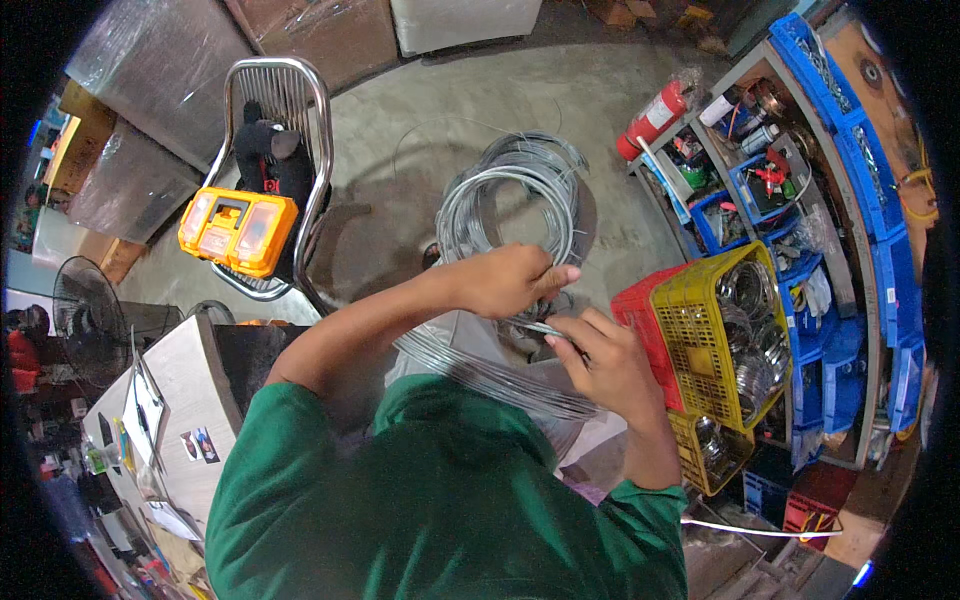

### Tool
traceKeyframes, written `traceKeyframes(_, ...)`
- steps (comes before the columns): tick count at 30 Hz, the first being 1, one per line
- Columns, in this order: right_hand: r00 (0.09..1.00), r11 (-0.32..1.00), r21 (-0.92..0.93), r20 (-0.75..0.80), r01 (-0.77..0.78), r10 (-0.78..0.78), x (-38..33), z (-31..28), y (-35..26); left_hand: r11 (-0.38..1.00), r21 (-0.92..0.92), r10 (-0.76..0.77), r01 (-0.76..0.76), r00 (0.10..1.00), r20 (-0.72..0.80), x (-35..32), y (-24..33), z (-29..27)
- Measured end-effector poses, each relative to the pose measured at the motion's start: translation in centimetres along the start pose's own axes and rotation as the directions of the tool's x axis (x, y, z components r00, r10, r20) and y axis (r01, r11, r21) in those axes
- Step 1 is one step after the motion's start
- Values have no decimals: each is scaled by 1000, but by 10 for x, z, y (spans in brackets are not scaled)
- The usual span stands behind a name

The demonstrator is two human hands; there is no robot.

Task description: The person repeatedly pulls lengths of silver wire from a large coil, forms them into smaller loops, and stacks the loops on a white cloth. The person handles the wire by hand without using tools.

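A coil of grey metal wire [480, 378] lies across my lap, its strands bundled side by side. My right hand [608, 358] is closed around part of this wire, with thumb and fingers pinched near its far side. Just left of it, and a little farther out, my left hand [512, 280] is curled closed with the thumb sticking out to the right. What its fingers hold is hidden from above. Beyond my hands, a larger grey wire coil [462, 205] rests on the floor, with a loose thin strand curving off to the left.
At the right stand a yellow crate [690, 345] of metal rings, a red crate [640, 330], a fire extinguisher [655, 118] and shelves with blue bins [875, 180]. A metal chair [322, 110] with an orange case [238, 230] is at the left, by a table [190, 385] and fan [88, 310].
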State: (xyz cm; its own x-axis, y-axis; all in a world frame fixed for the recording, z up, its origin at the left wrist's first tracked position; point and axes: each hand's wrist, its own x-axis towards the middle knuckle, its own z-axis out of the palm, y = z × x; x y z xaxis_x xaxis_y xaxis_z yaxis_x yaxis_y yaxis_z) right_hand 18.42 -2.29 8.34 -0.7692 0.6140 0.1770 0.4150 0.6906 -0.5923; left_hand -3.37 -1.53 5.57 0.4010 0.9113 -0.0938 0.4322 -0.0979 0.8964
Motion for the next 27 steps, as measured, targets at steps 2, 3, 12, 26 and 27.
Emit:
traceKeyframes(2,1000,1000,-4,1,-3,3,-3,1,2,998,58,-28,24,997,75,-4,3,1)
traceKeyframes(3,1000,1000,-9,-12,-3,3,-4,2,3,996,92,-24,15,995,97,-6,5,2)
traceKeyframes(12,1000,999,18,10,-27,27,-2,16,19,977,198,62,-75,996,71,-8,-2,11)
traceKeyframes(26,969,972,-34,84,-232,234,4,31,26,980,180,25,-82,955,296,-2,-29,16)
traceKeyframes(27,963,968,0,97,-252,251,5,29,26,988,139,28,-74,950,311,-3,-30,16)
